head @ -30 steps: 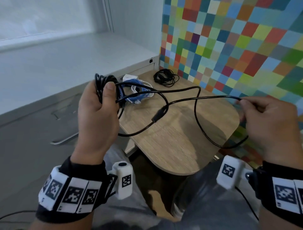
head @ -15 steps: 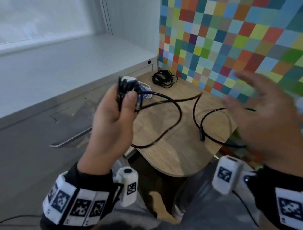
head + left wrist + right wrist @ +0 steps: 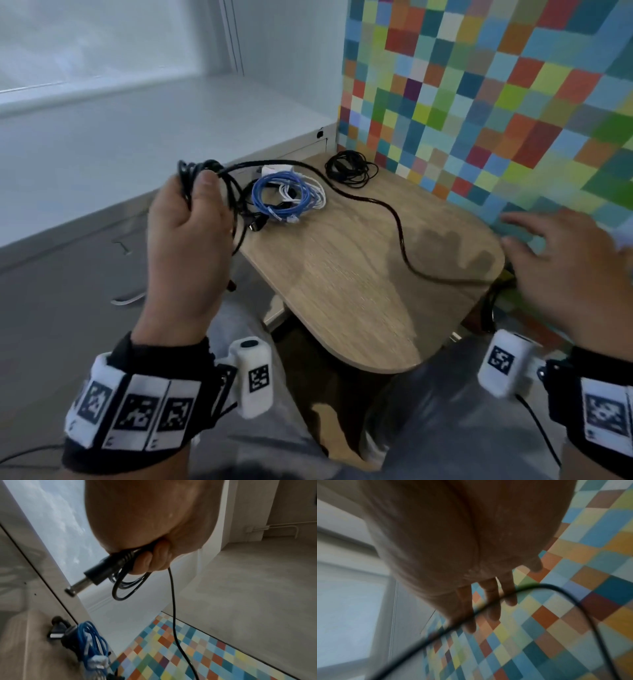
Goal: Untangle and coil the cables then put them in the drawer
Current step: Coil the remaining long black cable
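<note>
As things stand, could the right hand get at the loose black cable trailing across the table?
Probably yes. The right hand hovers open over the table edge, and the black cable runs bare across the wood toward it, nothing lying between; the left hand grips only its coiled end.

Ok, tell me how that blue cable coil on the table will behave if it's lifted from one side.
The blue cable coil looks floppy: its loops lie loose and uneven, with no visible tie, so they would probably sag and spread. It likely drags the white cable tangled against it. It seems light and unlikely to roll.
</note>
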`<state>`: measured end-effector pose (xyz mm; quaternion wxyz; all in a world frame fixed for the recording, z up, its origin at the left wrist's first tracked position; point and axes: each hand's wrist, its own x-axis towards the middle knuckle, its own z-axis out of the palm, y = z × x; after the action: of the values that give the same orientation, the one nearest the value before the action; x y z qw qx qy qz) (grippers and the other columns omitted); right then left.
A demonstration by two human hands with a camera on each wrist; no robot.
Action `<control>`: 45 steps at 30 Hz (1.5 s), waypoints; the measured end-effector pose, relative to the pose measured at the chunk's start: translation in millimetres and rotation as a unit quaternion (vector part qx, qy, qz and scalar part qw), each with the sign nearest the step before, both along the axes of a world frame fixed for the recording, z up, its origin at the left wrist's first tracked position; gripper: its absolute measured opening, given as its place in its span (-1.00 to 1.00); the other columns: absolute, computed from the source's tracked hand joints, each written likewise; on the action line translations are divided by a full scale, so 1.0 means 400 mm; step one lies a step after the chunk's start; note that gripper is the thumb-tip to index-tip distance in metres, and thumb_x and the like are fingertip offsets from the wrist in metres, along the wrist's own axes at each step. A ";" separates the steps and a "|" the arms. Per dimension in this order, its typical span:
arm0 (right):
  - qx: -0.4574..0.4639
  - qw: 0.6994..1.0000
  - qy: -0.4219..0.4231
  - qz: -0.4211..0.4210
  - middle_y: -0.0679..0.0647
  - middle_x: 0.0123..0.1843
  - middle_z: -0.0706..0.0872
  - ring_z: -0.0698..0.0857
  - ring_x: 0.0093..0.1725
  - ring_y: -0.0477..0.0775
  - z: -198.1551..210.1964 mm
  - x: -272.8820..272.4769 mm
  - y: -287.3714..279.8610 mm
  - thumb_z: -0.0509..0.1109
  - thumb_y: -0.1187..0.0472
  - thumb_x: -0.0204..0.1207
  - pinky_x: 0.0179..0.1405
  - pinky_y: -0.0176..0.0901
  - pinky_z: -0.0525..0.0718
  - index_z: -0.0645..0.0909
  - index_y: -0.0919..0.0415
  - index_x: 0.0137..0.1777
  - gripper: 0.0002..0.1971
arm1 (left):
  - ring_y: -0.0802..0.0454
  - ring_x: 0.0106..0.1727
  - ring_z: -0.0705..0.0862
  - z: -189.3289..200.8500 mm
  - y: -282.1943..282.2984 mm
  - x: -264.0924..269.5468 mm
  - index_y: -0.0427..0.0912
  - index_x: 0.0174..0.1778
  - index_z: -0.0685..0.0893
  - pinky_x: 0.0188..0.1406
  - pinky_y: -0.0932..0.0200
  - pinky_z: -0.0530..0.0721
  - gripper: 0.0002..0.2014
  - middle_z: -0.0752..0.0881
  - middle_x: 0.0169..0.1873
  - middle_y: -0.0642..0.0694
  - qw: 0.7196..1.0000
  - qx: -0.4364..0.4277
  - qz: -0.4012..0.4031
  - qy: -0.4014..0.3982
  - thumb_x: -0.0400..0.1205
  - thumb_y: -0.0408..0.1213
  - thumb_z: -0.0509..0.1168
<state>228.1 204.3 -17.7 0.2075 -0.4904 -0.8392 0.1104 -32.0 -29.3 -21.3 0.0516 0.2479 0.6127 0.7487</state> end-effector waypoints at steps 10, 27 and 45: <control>-0.091 0.937 0.226 0.248 -0.40 0.63 0.47 0.38 0.61 -0.39 0.027 -0.173 -0.237 0.29 -0.16 0.70 0.56 -0.27 0.36 0.39 -0.28 0.67 -0.47 | 0.14 -0.58 0.19 0.014 0.059 0.138 -0.09 -0.25 0.40 -0.64 0.22 0.16 -0.68 0.33 -0.54 0.07 0.972 -0.014 -0.213 -0.100 0.86 -0.20 0.11; -0.054 0.910 0.385 0.145 0.14 -0.34 0.78 0.68 -0.30 0.24 0.020 -0.070 -0.106 0.66 -0.05 0.35 -0.32 0.00 0.64 0.79 0.01 -0.25 -0.82 | 0.17 -0.61 0.13 0.019 0.003 0.095 -0.06 -0.39 0.52 -0.62 0.17 -0.02 -0.72 0.29 -0.56 0.05 0.846 -0.047 -0.492 -0.198 0.62 -0.06 0.30; -0.081 0.963 -0.057 0.250 -0.34 -0.17 0.82 0.76 -0.14 -0.32 0.026 -0.138 -0.214 0.50 -0.07 0.59 -0.07 -0.18 0.80 0.84 -0.21 -0.06 -0.91 | 0.12 -0.53 0.40 -0.010 0.054 0.132 -0.03 -0.20 0.44 -0.56 0.23 0.41 -0.72 0.49 -0.48 0.12 0.970 -0.085 -0.216 0.078 0.82 -0.07 0.06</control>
<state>173.0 118.7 -7.4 0.0850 -0.2853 -0.9339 0.1982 20.7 -7.5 -25.5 0.1851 0.4267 0.6083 0.6431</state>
